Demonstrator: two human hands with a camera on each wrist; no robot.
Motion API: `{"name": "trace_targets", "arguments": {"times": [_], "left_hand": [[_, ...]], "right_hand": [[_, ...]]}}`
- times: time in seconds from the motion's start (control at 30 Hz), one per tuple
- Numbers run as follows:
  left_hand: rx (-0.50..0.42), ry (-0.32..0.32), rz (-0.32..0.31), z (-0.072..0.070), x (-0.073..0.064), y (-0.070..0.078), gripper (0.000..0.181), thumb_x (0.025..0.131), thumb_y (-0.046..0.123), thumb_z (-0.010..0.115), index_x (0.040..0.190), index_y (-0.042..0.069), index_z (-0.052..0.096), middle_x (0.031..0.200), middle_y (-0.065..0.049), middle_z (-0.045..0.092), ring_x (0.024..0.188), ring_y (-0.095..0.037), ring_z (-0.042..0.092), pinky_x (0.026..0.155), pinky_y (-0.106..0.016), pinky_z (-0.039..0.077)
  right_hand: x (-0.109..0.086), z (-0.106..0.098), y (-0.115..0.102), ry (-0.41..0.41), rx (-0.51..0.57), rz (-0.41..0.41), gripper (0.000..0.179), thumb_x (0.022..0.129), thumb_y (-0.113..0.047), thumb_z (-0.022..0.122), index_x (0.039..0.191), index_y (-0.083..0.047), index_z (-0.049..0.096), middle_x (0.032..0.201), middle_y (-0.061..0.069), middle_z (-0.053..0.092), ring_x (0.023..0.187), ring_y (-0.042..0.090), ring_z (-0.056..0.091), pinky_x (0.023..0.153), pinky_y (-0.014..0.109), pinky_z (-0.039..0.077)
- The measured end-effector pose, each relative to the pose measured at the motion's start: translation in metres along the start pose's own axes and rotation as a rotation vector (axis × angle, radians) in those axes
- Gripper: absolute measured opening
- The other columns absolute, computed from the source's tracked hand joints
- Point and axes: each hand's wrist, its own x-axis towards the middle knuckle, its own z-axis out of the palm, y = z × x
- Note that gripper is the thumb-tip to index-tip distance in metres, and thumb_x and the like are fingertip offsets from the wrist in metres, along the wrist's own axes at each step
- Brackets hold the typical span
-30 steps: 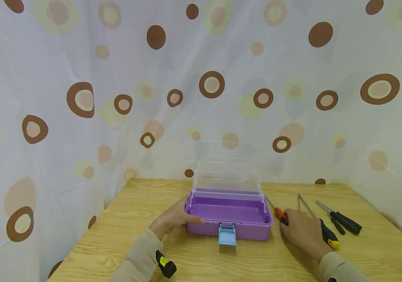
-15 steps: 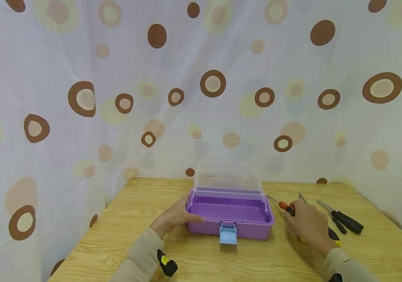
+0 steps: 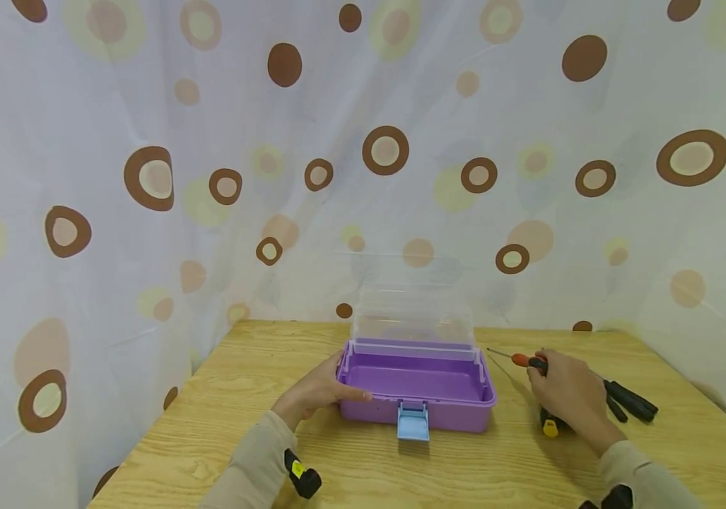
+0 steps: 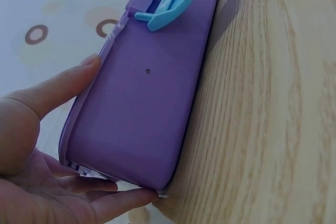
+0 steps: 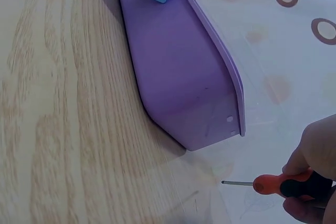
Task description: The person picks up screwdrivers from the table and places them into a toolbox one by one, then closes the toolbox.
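Note:
A purple toolbox [image 3: 452, 417] sits on the table with its clear lid [image 3: 413, 322] raised at the back and its light blue latch [image 3: 413, 426] hanging down in front. Nothing lies in the part of its tray that shows. My left hand [image 3: 314, 391] holds the box's left end, thumb along the front rim, fingers against the end wall. To the right of the box, my right hand [image 3: 569, 390] grips a screwdriver with a red and black handle [image 5: 269, 184]. Its thin metal shaft [image 5: 237, 183] points left, close beyond the box's right end in the right wrist view.
Right of the box lie more tools, partly behind my right hand: a black-handled screwdriver [image 3: 631, 401], a smaller black handle [image 3: 617, 408] and a black and yellow handle [image 3: 550, 426]. A spotted curtain [image 3: 401, 212] hangs behind the wooden table [image 3: 223, 438].
My right hand has lifted the red and black screwdriver from the table and moved slightly right and up with it. My left hand and the toolbox stay in place.

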Motion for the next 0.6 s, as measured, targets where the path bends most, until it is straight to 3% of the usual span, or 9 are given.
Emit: {"name": "trace_targets", "arguments": {"times": [0.27, 0.6], "left_hand": [[0.010, -0.006, 0.002, 0.001, 0.001, 0.001, 0.108, 0.082, 0.016, 0.088, 0.164, 0.009, 0.019, 0.153, -0.023, 0.044, 0.134, -0.041, 0.047, 0.115, -0.057, 0.033], [0.009, 0.010, -0.026, 0.000, -0.001, 0.000, 0.109, 0.082, 0.017, 0.088, 0.165, 0.010, 0.019, 0.152, -0.023, 0.045, 0.132, -0.041, 0.049, 0.113, -0.057, 0.036]], "right_hand": [[0.001, -0.010, 0.002, 0.049, 0.042, -0.009, 0.041, 0.099, -0.022, 0.060, 0.127, 0.007, 0.062, 0.083, 0.018, 0.067, 0.055, 0.023, 0.051, 0.042, 0.037, 0.039], [0.002, -0.017, 0.001, 0.147, 0.091, -0.034, 0.041, 0.100, -0.021, 0.055, 0.127, 0.009, 0.061, 0.063, 0.004, 0.057, 0.046, 0.020, 0.045, 0.038, 0.034, 0.034]]}}
